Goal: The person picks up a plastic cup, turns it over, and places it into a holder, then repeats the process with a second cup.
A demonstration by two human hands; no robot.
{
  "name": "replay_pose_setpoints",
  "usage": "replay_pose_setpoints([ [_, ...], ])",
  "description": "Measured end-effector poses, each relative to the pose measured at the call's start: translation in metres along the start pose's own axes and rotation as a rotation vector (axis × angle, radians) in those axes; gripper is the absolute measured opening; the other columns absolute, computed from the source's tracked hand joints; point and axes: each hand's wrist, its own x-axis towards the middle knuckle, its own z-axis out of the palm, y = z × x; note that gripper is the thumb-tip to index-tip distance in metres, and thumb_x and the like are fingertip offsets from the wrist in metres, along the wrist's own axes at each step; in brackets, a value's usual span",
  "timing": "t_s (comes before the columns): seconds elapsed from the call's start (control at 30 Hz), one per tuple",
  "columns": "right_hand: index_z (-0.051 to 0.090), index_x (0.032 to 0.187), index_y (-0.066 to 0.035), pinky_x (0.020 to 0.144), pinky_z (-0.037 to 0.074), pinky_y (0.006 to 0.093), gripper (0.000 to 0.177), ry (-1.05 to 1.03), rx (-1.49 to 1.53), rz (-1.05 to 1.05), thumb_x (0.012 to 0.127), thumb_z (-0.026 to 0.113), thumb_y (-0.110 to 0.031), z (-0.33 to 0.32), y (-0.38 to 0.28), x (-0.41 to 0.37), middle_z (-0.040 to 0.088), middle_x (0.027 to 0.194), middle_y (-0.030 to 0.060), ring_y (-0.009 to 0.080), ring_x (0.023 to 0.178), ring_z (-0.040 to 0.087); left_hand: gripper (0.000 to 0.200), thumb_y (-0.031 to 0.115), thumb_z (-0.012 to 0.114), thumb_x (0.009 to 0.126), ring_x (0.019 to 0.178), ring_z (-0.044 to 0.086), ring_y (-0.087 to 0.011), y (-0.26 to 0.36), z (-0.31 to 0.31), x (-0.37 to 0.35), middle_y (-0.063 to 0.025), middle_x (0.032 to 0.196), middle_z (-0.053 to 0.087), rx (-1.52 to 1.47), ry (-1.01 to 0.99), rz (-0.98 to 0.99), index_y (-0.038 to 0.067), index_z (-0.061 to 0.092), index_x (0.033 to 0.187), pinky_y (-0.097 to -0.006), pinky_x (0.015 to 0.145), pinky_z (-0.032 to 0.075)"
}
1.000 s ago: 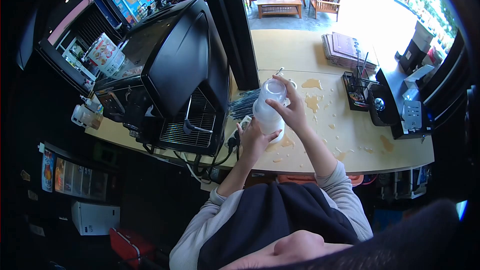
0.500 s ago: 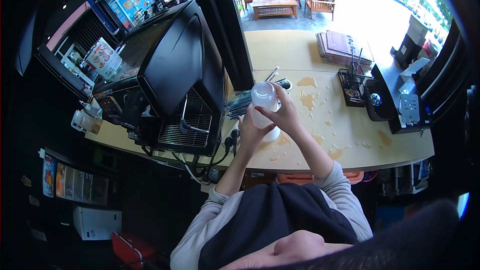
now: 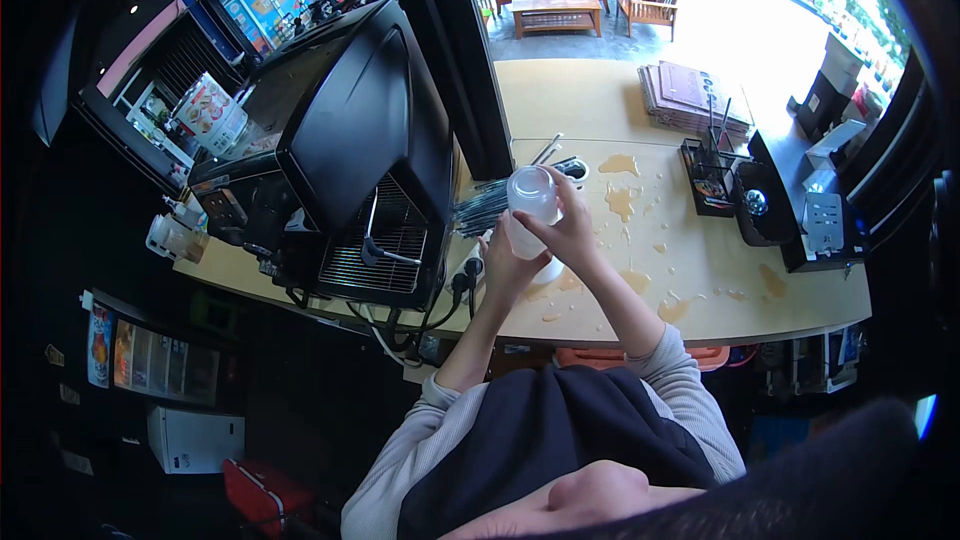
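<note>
Both my hands hold a translucent plastic cup (image 3: pixel 533 195) above the wooden counter (image 3: pixel 700 280). My left hand (image 3: pixel 508 265) grips its lower part, with the fingers partly hidden behind it. Around the upper right side of the cup, my right hand (image 3: pixel 568 225) is wrapped, thumb across the front. Beneath my hands, a white round object (image 3: pixel 549 271) is partly covered. Behind and left of the cup lies a bundle of wrapped straws (image 3: pixel 482 210). Light brown liquid (image 3: pixel 620 202) is spilled in several puddles on the counter to the right.
A black coffee machine (image 3: pixel 350 140) stands on the left, with cables (image 3: pixel 458 285) near its right corner. At the right are a black organizer (image 3: pixel 708 180), a black tray (image 3: pixel 757 205) and a cash drawer (image 3: pixel 815 210). Brown folders (image 3: pixel 695 97) are stacked at the back.
The cup and both hands have shifted very slightly in view, along with the whole scene. My grip on the cup looks nearly the same.
</note>
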Motion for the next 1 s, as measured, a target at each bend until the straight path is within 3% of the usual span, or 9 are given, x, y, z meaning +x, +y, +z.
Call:
replay_pose_setpoints([
  [0.1,0.051,0.133,-0.004,0.093,0.051,0.0393,0.071,-0.037,-0.065,0.023,0.072,0.085,-0.020,-0.004,-0.006,0.001,0.065,0.117,0.0141,0.0255,0.108,0.064,0.085,0.034,0.085,0.064,0.124,0.053,-0.0346,0.001,0.004,0.000,-0.0105,0.126,0.057,-0.004,0.035,-0.006,0.011,0.043,0.133,-0.0757,0.106,0.013],
  [0.5,0.051,0.134,-0.003,0.097,0.050,0.0383,0.068,-0.026,0.062,0.036,0.073,0.082,-0.013,0.003,0.001,-0.001,0.061,0.122,0.0141,0.0236,0.114,0.060,0.084,0.035,0.085,0.064,0.123,0.053,-0.0358,0.006,-0.001,-0.003,-0.0136,0.125,0.057,-0.043,0.005,-0.023,0.008,0.043,0.132,-0.0720,0.109,0.011],
  [0.83,0.051,0.134,-0.002,0.097,0.050,0.0380,0.069,-0.065,0.045,0.041,0.074,0.083,-0.016,0.003,-0.002,0.004,0.061,0.121,0.0140,0.0237,0.114,0.061,0.093,0.034,0.086,0.065,0.126,0.051,-0.0373,-0.002,0.002,-0.003,-0.0163,0.129,0.055,0.045,0.019,-0.007,0.004,0.037,0.139,-0.0748,0.107,0.010],
  [0.9,0.052,0.130,-0.004,0.091,0.049,0.0385,0.070,-0.005,-0.004,-0.039,0.071,0.085,-0.023,0.005,-0.004,0.007,0.062,0.116,0.0133,0.0274,0.105,0.062,0.095,0.033,0.086,0.064,0.128,0.050,-0.0376,-0.001,0.004,-0.002,-0.0175,0.131,0.054,0.058,0.053,-0.016,0.003,0.036,0.140,-0.0753,0.107,0.009],
  [0.97,0.050,0.132,-0.004,0.092,0.049,0.0384,0.071,-0.004,0.012,-0.032,0.072,0.085,-0.022,0.003,-0.005,0.011,0.062,0.116,0.0137,0.0271,0.106,0.062,0.098,0.050,0.082,0.069,0.135,0.042,-0.0390,0.000,0.001,-0.001,-0.0205,0.137,0.051,0.080,0.067,-0.035,0.002,0.036,0.141,-0.0748,0.108,0.006],
  [1.0,0.048,0.133,-0.004,0.094,0.048,0.0384,0.073,-0.005,0.028,-0.023,0.073,0.085,-0.021,0.002,-0.010,0.013,0.061,0.117,0.0141,0.0269,0.108,0.062,0.098,0.050,0.082,0.069,0.135,0.042,-0.0390,-0.006,0.002,-0.001,-0.0205,0.137,0.051,0.081,0.067,-0.036,0.002,0.036,0.141,-0.0748,0.108,0.006],
])
